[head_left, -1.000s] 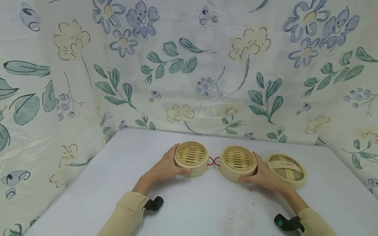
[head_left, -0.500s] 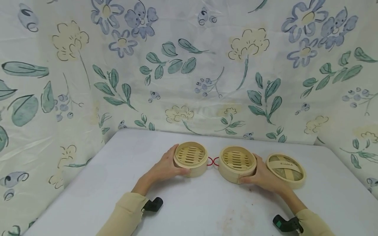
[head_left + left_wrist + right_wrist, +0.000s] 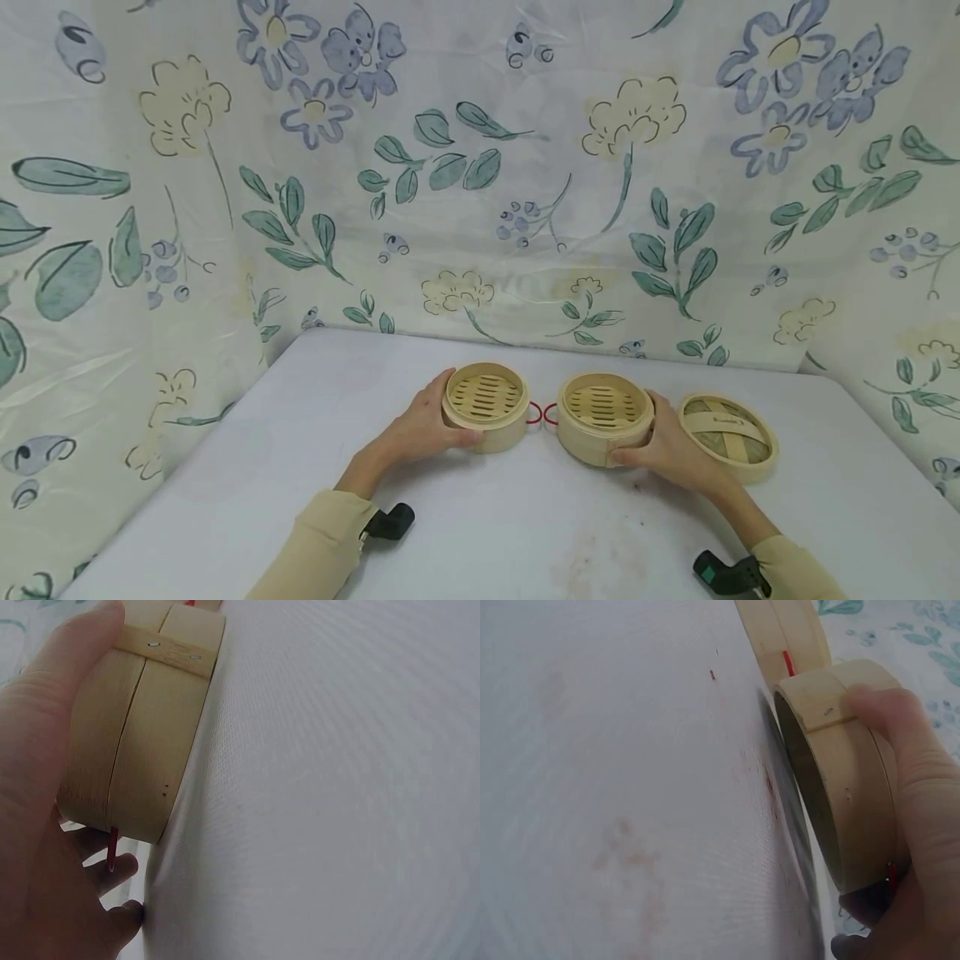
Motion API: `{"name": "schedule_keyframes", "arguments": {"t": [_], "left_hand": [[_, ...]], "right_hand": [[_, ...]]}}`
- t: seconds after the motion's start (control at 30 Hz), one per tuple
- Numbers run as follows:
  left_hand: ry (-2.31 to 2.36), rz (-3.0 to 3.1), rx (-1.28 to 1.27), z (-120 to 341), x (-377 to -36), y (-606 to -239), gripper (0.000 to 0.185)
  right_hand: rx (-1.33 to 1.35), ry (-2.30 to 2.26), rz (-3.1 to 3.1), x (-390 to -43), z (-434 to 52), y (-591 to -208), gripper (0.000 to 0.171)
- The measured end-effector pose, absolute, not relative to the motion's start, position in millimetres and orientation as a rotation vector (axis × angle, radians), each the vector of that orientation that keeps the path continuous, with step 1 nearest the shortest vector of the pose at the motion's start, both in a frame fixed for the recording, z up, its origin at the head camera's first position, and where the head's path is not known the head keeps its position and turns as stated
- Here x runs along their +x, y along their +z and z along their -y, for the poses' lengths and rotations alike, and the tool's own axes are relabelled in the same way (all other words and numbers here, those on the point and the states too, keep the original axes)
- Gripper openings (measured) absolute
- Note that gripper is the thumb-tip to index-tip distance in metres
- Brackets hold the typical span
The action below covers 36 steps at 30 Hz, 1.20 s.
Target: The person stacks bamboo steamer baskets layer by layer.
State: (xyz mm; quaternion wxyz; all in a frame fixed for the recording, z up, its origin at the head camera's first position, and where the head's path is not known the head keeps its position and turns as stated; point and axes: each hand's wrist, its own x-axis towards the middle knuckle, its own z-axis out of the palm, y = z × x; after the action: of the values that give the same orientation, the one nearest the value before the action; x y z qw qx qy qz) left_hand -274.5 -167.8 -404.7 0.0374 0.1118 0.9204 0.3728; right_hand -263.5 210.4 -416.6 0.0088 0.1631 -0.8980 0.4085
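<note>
Three items sit in a row on the bench [image 3: 480,517], toward its back edge. Left: steamer basket [image 3: 486,404], with the left hand [image 3: 420,427] on its left side. Centre: second steamer basket [image 3: 604,414], just beside the first, with the right hand [image 3: 671,450] on its right-front side. Right: lid [image 3: 726,435], behind the right hand. Patterned cloth [image 3: 480,167] hangs behind the bench.

Bare table [image 3: 525,525] across lower frame, open passage. Lid [image 3: 726,427] blocks right of centre; floral cloth wall [image 3: 480,208] closes upper frame.
</note>
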Motion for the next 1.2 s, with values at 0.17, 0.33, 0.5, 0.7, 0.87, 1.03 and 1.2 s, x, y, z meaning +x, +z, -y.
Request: {"name": "schedule_keyframes", "arguments": {"t": [0.17, 0.33, 0.5, 0.7, 0.87, 1.03, 1.2], "left_hand": [[1.158, -2.823, 0.351, 168.3, -273.5, -404.0, 0.121], [1.158, -2.819, 0.343, 169.6, -272.0, -403.0, 0.121], [1.158, -2.818, 0.343, 169.8, -271.4, -402.9, 0.12], [1.151, -2.821, 0.358, 168.5, -272.5, -403.5, 0.12], [1.153, -2.816, 0.361, 169.7, -271.7, -402.5, 0.12], [1.159, -2.811, 0.38, 170.1, -270.5, -402.2, 0.119], [1.176, -2.804, 0.406, 169.1, -272.4, -402.7, 0.119]], "right_hand": [[0.482, 1.277, 2.794, -263.7, -210.9, -415.0, 0.114], [0.495, 1.344, 2.73, -266.2, -210.9, -416.0, 0.11], [0.454, 1.381, 2.733, -265.4, -210.3, -412.3, 0.112], [0.404, 1.396, 2.736, -260.7, -209.1, -401.1, 0.113], [0.413, 1.405, 2.734, -259.6, -204.6, -396.8, 0.113], [0.418, 1.411, 2.727, -258.9, -201.5, -395.0, 0.112], [0.421, 1.442, 2.7, -261.1, -199.0, -394.1, 0.112]]}}
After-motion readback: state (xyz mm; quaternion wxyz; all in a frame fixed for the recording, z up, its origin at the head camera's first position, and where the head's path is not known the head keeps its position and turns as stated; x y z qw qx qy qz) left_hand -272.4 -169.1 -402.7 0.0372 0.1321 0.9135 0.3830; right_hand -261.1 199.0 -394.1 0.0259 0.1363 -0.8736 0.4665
